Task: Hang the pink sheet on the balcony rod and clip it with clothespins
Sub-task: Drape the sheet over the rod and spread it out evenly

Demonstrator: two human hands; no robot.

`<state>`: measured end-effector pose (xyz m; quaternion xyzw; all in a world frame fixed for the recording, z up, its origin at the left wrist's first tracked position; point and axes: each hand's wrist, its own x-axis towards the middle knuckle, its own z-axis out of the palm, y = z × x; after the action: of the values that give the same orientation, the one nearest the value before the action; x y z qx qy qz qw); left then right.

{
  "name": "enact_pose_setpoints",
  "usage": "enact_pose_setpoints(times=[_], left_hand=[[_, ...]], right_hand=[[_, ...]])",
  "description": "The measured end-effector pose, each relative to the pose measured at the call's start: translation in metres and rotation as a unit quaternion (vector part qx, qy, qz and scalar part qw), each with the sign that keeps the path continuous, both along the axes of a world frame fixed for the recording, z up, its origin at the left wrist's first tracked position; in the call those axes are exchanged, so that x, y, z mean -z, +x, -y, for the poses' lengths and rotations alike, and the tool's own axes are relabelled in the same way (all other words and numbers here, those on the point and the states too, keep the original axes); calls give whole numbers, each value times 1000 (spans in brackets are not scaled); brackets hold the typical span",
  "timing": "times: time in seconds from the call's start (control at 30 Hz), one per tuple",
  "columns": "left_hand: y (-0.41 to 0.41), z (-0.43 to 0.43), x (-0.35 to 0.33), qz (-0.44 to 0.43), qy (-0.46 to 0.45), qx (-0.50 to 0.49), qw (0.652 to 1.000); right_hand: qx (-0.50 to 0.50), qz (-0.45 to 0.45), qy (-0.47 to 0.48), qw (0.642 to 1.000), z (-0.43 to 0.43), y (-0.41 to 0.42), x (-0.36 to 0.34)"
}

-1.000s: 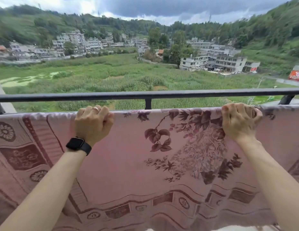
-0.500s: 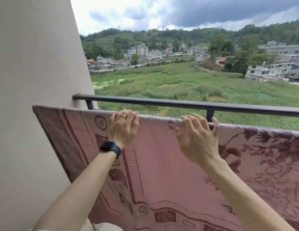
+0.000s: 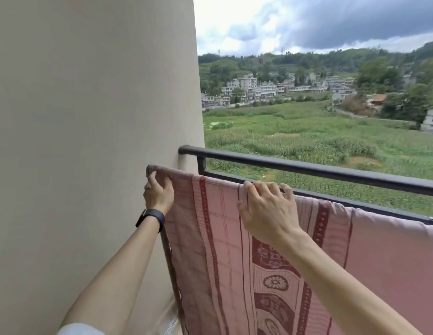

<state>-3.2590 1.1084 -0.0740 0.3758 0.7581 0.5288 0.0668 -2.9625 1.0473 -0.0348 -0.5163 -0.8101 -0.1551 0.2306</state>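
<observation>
The pink sheet (image 3: pixel 210 238) with dark red patterned bands hangs over the lower dark balcony rod (image 3: pixel 355 201), which shows bare only behind the fold. My left hand (image 3: pixel 158 193), with a black watch at the wrist, grips the sheet's left end at the top, close to the wall. My right hand (image 3: pixel 266 211) lies over the top fold a little to the right, fingers curled over the edge. No clothespins are in view.
A beige wall (image 3: pixel 89 141) fills the left side, right beside my left hand. A thicker dark railing (image 3: pixel 307 168) runs above and beyond the sheet. Past it lie green fields, houses and hills far below.
Both hands slid left along the sheet's top edge, and the view turned left. My left hand now holds the sheet's end by the wall; my right hand followed.
</observation>
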Motion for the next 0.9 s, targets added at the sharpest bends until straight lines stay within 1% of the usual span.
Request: enact_pose_setpoints(times=[0.03,0.17,0.23,0.3,0.37,0.43,0.47,0.6,0.7,0.77,0.83,0.87,0.9], left_hand=[[-14,-2,0,31,8,0,999],[-52,-20,-4,113,104,41,987],[-67,-33,-5,125,112,55,984],[-75,-40,-5,89,108,57,989],[-78,-40,-11,15,95,40,995],[-82,-41,-15,-77,84,19,993],[-83,-41,-17,-94,76,10,993],[-78,-47,-33,-31,71,-17,997],[-87,-49,-35,34,76,-80,993],[-98,-50,-30,72,40,-98,992],[-99,-52,-31,82,-7,-92,992],[-95,-53,-37,73,-17,-90,993],[-87,-53,-45,44,-14,-92,995]], right_hand=[[1,5,-8,1000,-5,-13,1],[25,-3,-2,1000,-18,-42,7],[34,-8,14,999,-21,-44,11],[43,-8,25,999,-24,-43,13],[48,-5,27,998,-25,-45,14],[47,-5,22,999,-25,-48,12],[46,-8,17,999,-25,-50,11],[52,-11,2,999,-23,-53,5],[55,3,20,998,-19,-49,2],[68,10,21,997,-16,-42,-1],[85,20,-1,996,-15,-33,-1],[91,21,-10,996,-16,-29,0],[96,21,-15,995,-16,-26,2]])
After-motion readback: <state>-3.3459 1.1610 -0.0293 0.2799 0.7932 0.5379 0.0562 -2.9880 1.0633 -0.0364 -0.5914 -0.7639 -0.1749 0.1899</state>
